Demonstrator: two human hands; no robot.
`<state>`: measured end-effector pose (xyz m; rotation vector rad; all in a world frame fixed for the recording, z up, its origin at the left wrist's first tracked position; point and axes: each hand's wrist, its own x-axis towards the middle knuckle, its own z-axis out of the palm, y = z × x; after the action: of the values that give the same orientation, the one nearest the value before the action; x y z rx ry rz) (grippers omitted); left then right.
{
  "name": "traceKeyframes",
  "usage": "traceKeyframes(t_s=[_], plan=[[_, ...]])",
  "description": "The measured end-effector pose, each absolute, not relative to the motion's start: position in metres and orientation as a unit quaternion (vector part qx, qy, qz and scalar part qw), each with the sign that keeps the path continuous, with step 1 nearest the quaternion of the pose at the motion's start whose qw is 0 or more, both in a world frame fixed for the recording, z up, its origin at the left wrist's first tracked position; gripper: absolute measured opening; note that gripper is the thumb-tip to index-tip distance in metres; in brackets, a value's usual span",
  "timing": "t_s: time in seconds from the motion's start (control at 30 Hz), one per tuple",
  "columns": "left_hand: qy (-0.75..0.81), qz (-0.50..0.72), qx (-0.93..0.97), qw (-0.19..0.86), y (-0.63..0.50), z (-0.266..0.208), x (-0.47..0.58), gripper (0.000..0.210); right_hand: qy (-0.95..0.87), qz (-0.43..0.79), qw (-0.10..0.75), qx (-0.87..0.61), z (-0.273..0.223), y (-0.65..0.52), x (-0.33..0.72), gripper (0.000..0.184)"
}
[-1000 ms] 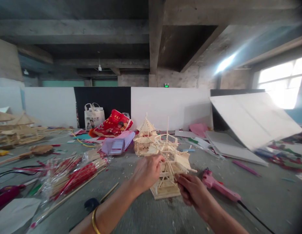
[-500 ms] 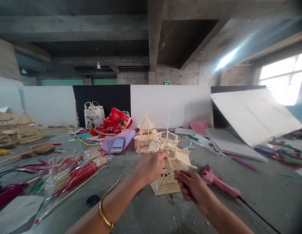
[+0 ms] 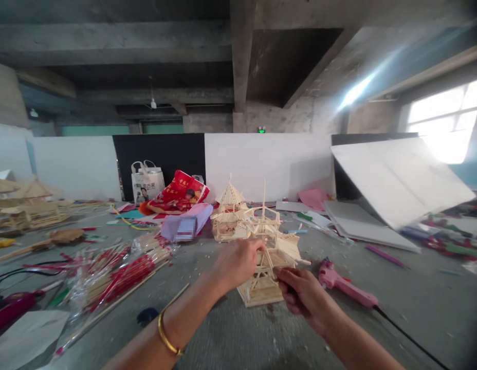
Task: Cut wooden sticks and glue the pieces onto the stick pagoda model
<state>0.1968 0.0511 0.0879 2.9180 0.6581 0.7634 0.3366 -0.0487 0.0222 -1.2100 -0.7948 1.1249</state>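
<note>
grey floor: both hands, left and right, pinch stick pagoda.

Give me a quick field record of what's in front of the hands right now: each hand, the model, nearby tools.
left hand: grips the stick pavilion model at mid-height
right hand: pinches the model's lower right side
model: upright on the grey floor
pink glue gun: lies right of the model, untouched
second pavilion: stands behind the model
wrapped chopsticks: piled to the left

Left hand fingers pinched, right hand curled, forearms extended
</note>
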Motion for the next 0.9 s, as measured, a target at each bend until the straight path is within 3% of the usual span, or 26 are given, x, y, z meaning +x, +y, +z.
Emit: traceKeyframes(t_s=[0.9], plan=[[0.176, 0.234, 0.956, 0.014, 0.0515, 0.0898, 0.1986, 0.036, -0.333, 0.476, 0.605, -0.545, 0.0253, -0.0469, 0.3336, 0.025]])
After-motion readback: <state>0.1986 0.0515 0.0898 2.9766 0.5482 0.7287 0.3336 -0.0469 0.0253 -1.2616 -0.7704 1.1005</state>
